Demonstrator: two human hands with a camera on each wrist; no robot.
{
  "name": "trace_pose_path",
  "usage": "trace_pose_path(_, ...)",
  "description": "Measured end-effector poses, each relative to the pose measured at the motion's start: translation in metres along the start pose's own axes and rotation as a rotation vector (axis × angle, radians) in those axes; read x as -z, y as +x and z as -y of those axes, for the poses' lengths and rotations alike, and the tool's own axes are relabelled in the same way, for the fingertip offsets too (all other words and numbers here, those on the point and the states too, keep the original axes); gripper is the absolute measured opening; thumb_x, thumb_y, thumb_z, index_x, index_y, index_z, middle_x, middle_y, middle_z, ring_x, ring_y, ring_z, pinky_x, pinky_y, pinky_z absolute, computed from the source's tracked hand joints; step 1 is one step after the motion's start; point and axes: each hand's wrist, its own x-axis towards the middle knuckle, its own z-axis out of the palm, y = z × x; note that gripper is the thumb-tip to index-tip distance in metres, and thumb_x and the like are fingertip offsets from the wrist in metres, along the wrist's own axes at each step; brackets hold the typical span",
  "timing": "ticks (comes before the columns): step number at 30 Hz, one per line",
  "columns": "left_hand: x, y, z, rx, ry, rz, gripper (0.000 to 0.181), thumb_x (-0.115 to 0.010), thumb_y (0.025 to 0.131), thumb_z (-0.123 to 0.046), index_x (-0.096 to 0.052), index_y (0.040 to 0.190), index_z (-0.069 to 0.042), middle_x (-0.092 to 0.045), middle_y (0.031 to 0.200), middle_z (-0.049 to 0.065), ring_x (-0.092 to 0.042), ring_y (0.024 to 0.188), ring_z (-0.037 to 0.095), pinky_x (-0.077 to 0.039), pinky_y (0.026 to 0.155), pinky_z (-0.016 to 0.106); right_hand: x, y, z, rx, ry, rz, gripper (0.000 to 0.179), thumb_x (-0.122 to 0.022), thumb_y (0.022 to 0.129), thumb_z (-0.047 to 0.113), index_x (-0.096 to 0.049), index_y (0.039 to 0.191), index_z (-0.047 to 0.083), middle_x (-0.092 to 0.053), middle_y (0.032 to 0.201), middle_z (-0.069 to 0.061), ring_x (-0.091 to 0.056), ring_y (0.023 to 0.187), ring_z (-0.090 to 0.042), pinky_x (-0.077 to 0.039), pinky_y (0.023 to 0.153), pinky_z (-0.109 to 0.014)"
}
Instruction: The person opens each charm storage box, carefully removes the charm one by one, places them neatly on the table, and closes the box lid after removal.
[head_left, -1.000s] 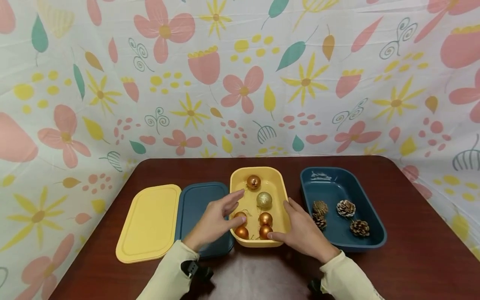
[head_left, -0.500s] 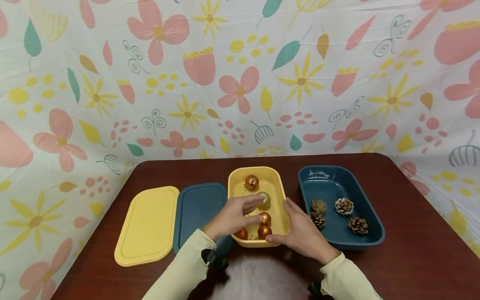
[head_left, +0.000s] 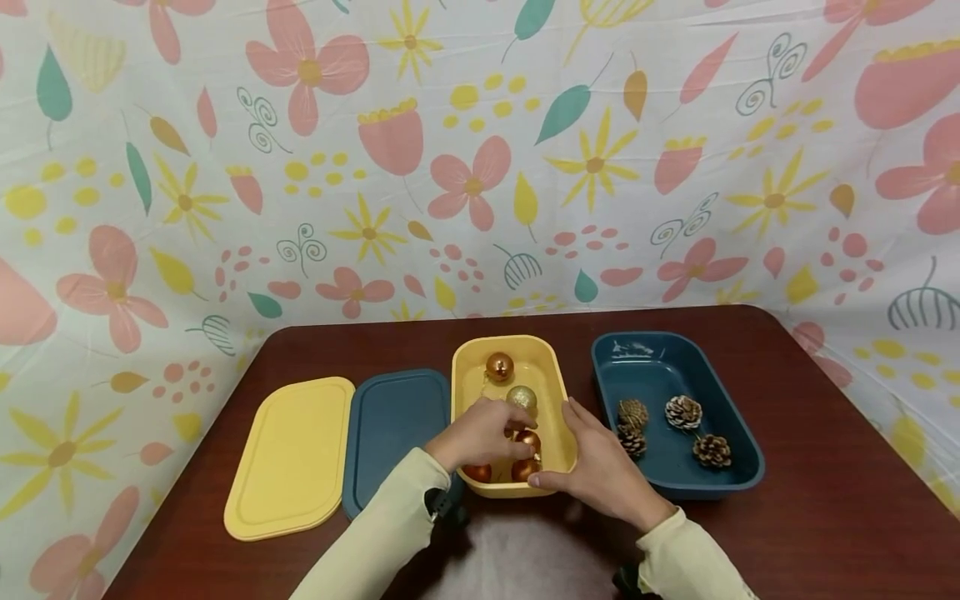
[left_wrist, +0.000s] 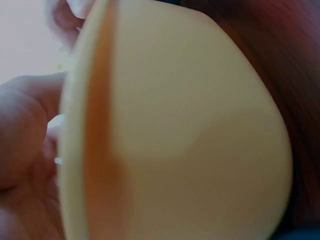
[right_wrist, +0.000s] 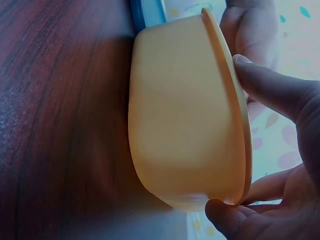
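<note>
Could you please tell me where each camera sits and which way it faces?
Head: worn on the person's head, facing forward and down over the table, yellow tray and blue tray; left hand, right hand and sleeves show.
Left wrist: worn on that wrist, facing the yellow tray's outer wall; part of the left hand shows at left.
Right wrist: worn on that wrist, facing the tray's outside; part of the right hand shows at right.
Both wrist views share the yellow tray's rim.

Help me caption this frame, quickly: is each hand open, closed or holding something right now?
Left hand: at a copper ball; whether it is holding it cannot be told.
Right hand: holding the yellow box.
</note>
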Motion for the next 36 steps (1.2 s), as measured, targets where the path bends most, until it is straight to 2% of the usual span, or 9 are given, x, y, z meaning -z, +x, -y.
trace_pose_path(3, -0.002, 0.001, 0.001, 0.013, 0.042, 0.053, 0.030, -0.076, 0.090, -0.026, -0.076, 0.116, -0.012, -0.077, 0.105, -0.002, -0.066, 0.090, 0.010, -0.051, 0.077, 0.020, -0.001, 0.000, 0.000, 0.001, 0.000, -0.008, 0.115, -0.086, 0.073, 0.053, -0.031, 0.153, -0.009, -0.028, 0.161, -0.031, -0.038, 0.144, -0.049, -0.042, 0.110, -0.062)
trace_pose_path(6, -0.004, 0.001, 0.001, 0.033, 0.056, 0.079, 0.028, -0.076, 0.089, -0.025, -0.076, 0.116, -0.014, -0.077, 0.103, -0.003, -0.064, 0.087, 0.009, -0.050, 0.074, 0.018, -0.002, 0.000, 0.000, 0.005, 0.000, -0.013, 0.115, -0.086, 0.073, 0.053, -0.031, 0.153, -0.009, -0.028, 0.161, -0.031, -0.038, 0.144, -0.049, -0.043, 0.110, -0.061)
trace_pose_path(11, -0.008, 0.004, -0.001, 0.044, 0.058, 0.092, 0.031, -0.075, 0.090, -0.029, -0.076, 0.118, -0.016, -0.077, 0.107, -0.005, -0.067, 0.094, 0.011, -0.051, 0.078, 0.018, -0.002, -0.001, -0.001, 0.013, 0.003, -0.020, 0.114, -0.085, 0.073, 0.053, -0.031, 0.153, -0.008, -0.029, 0.160, -0.031, -0.037, 0.144, -0.049, -0.042, 0.110, -0.061)
trace_pose_path(15, -0.010, 0.008, -0.004, 0.035, 0.067, 0.085, 0.031, -0.077, 0.089, -0.030, -0.076, 0.117, -0.017, -0.078, 0.106, -0.007, -0.067, 0.096, 0.011, -0.052, 0.080, 0.019, -0.002, -0.001, -0.001, 0.014, 0.010, -0.022, 0.114, -0.085, 0.074, 0.052, -0.031, 0.153, -0.008, -0.029, 0.160, -0.031, -0.037, 0.145, -0.049, -0.042, 0.110, -0.061)
trace_pose_path(23, -0.015, 0.008, -0.006, 0.053, 0.065, 0.063, 0.025, -0.076, 0.088, -0.027, -0.078, 0.112, -0.021, -0.078, 0.098, -0.009, -0.064, 0.087, 0.007, -0.050, 0.075, 0.016, -0.004, -0.002, -0.002, 0.013, 0.008, -0.023, 0.113, -0.085, 0.073, 0.052, -0.032, 0.153, -0.008, -0.029, 0.160, -0.030, -0.037, 0.145, -0.048, -0.042, 0.110, -0.061)
trace_pose_path(31, -0.015, 0.009, -0.005, 0.070, 0.040, 0.044, 0.027, -0.077, 0.088, -0.026, -0.077, 0.114, -0.018, -0.078, 0.103, -0.007, -0.067, 0.096, 0.010, -0.052, 0.080, 0.017, -0.003, -0.002, -0.001, 0.009, 0.015, -0.026, 0.113, -0.086, 0.073, 0.052, -0.032, 0.152, -0.009, -0.029, 0.160, -0.031, -0.038, 0.144, -0.049, -0.043, 0.110, -0.061)
trace_pose_path(36, -0.014, 0.008, -0.002, 0.053, 0.007, 0.005, 0.029, -0.078, 0.087, -0.025, -0.077, 0.115, -0.016, -0.078, 0.104, -0.006, -0.070, 0.097, 0.009, -0.053, 0.083, 0.018, -0.003, -0.002, -0.002, -0.001, 0.015, -0.023, 0.113, -0.085, 0.073, 0.053, -0.032, 0.153, -0.008, -0.028, 0.161, -0.030, -0.038, 0.144, -0.048, -0.043, 0.110, -0.060)
